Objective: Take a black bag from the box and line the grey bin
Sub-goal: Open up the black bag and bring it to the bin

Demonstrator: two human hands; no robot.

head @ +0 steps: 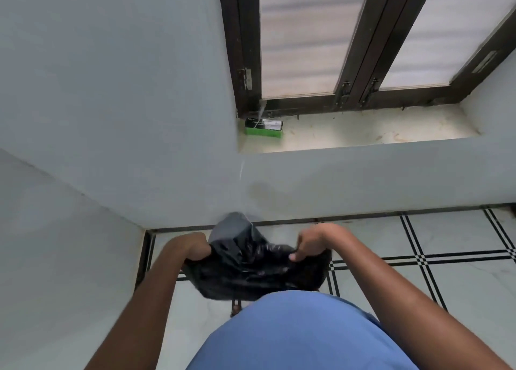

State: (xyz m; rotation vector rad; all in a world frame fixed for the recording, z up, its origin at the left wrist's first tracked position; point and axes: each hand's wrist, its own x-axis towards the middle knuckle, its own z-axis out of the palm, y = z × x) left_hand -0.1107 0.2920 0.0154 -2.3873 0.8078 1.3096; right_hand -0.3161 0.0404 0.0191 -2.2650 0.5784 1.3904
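Gripping the black bag at its left edge, the left hand curls round the plastic; the right hand pinches the right edge, spreading it over the grey bin, whose rim shows behind; the green box sits on the window sill, well apart.

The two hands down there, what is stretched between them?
In the head view, the black bag spans the gap: the left hand grips one edge, the right hand the other. A grey bin shows just behind.
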